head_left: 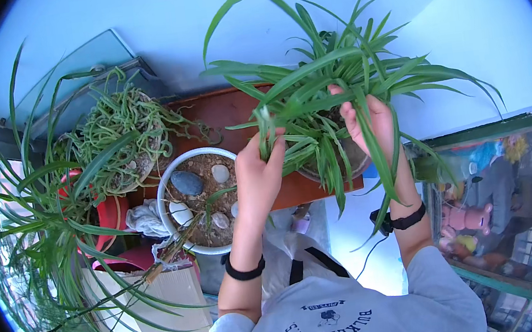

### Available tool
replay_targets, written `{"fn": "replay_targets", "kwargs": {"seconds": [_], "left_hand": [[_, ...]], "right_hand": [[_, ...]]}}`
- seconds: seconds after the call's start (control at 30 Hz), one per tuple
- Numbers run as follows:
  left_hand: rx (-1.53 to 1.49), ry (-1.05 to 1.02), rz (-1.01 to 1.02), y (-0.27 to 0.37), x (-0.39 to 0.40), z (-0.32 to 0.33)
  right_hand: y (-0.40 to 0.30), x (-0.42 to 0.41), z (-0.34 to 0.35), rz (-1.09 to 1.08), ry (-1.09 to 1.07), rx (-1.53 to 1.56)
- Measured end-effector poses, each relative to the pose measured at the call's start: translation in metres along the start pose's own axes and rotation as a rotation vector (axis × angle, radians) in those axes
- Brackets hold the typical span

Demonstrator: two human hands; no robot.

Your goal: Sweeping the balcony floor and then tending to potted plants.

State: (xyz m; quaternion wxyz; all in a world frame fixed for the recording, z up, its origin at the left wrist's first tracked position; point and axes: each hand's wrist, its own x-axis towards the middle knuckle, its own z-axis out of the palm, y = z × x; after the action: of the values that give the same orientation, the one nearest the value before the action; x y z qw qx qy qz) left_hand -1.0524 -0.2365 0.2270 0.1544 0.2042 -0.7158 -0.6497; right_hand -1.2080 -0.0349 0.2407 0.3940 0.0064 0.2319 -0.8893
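Observation:
A large potted spider plant [334,69] with long green leaves stands before me at the right end of a reddish-brown wooden table [220,109]. My left hand [262,166] pinches a small bunch of its leaves [266,125] between thumb and fingers, at the plant's left side. My right hand [367,122] is among the leaves on the plant's right side, fingers raised and partly spread, with long leaves hanging across the palm; whether it grips any is hard to tell. Leaves cover most of the plant's pot [359,167].
Left of my left forearm is a round white pot [165,212] of soil with stones. Beyond it are a trailing succulent [119,128], a red pot [113,218] and another long-leaved plant [55,219]. A glass-fronted cabinet [496,199] stands at right.

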Motion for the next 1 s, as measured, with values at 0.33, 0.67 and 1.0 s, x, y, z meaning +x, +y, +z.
{"fn": "replay_targets", "kwargs": {"seconds": [0.33,0.67,1.0], "left_hand": [[0.546,0.061,0.248,-0.028,0.083,0.06],[0.618,0.128,0.225,-0.041,0.096,0.084],[0.659,0.044,-0.001,-0.039,0.068,0.081]], "right_hand": [[0.0,0.015,0.014,-0.17,0.11,-0.162],[-0.01,0.019,-0.003,-0.04,-0.062,0.009],[-0.011,0.015,0.006,-0.057,0.031,-0.045]]}}
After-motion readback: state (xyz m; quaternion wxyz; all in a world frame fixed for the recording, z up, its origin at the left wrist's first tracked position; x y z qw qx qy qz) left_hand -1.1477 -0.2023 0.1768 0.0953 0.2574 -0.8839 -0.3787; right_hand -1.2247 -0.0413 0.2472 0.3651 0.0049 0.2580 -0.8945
